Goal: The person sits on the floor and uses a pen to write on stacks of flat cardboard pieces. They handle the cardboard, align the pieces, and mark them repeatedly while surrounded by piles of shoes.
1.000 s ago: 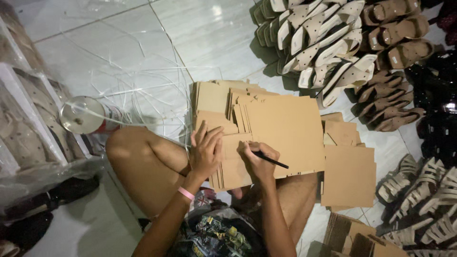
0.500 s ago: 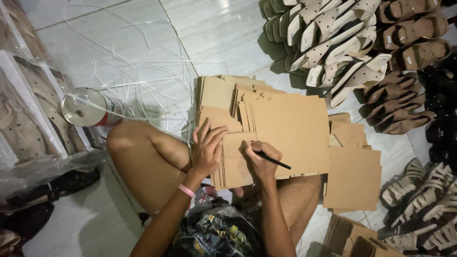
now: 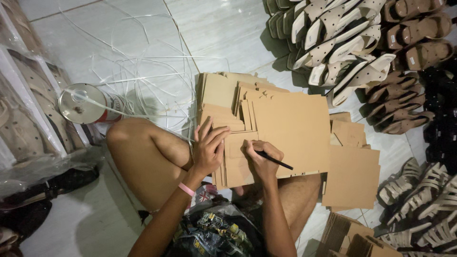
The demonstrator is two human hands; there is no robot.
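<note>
Cardboard sheets (image 3: 285, 128) lie stacked on the floor (image 3: 223, 28). Left hand (image 3: 208, 150) rests flat on the stack, fingers spread; right hand (image 3: 263, 159), beside it, has its grip closed on a black pen (image 3: 273, 160).

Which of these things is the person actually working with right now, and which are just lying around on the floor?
In use:
- left hand pressing down the flat cardboard pieces
- right hand holding a black pen on the cardboard

Lying about:
- rows of sandals
- loose plastic strapping
- metal-lidded can
- folded cartons
</note>
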